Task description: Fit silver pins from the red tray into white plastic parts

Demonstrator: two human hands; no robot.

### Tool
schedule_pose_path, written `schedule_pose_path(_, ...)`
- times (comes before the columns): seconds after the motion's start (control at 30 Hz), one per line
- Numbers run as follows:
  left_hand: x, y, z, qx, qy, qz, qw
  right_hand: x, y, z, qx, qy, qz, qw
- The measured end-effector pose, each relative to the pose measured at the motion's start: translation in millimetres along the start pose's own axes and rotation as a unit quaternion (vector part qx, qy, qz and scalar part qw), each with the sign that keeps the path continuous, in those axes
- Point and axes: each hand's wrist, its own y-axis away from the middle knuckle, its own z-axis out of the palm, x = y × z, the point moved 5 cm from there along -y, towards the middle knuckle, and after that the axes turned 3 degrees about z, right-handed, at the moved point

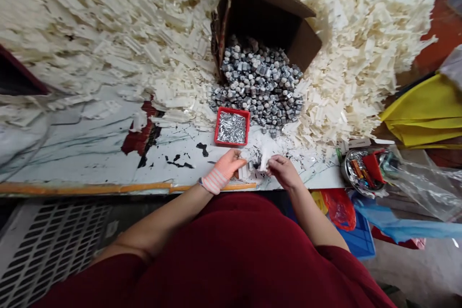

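My left hand, wrapped in a pink-striped fabric glove, grips a white plastic piece at the table's front edge. Just to its right, my right hand pinches a second white plastic piece, held upright. Both hands are close together, and a few fingertips hide parts of the pieces. Straight ahead of them sits a red tray of thin metal pins. Behind it lies a heap of grey hexagonal metal parts, spilling from a cardboard box. White plastic pieces cover the table around it.
The stained white tabletop has an orange strip along its front edge. To the right lie a yellow cloth, a round metal dish of assorted items and a clear plastic bag. A blue crate stands below the edge.
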Motion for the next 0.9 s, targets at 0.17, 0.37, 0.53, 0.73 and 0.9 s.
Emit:
schedule_pose_path(0.17,13,6,-0.3,0.008,-0.068,0.001,0.998,9,8,41,-0.061,0.049,0.034,0.996)
schedule_pose_path(0.37,21,15,-3.5,-0.008,-0.072,0.002,0.997,17,5,46,-0.072,0.084,0.068,0.991)
schedule_pose_path(0.53,11,14,0.4,-0.033,-0.043,0.016,0.998,24,8,50,-0.071,0.079,0.084,0.991)
schedule_pose_path(0.73,6,10,1.4,-0.009,-0.067,0.055,0.996,12,-4,52,-0.127,0.118,0.039,0.984)
schedule_pose_path(0.9,17,22,6.4,-0.043,-0.133,0.079,0.987,-15,-13,59,-0.171,0.282,-0.092,0.94)
